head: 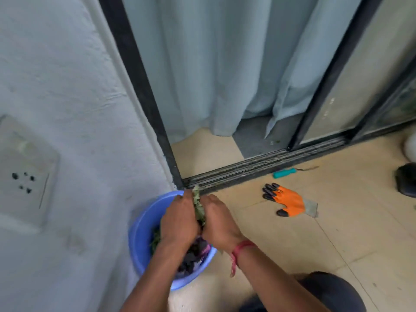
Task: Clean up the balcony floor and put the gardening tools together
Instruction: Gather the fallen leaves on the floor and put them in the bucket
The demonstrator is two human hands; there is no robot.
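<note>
The left hand (177,219) and right hand (219,221) are pressed together and squeeze some leaves (198,208) between them. They are over a blue bowl (139,226) in the corner of the tan tile floor (337,233), by the wall (67,86). An orange glove (290,201) lies near the bowl. A tool (284,172) lies along the floor's far edge, just beside the door track (258,167). A curtain (213,64) hangs behind it.
</note>
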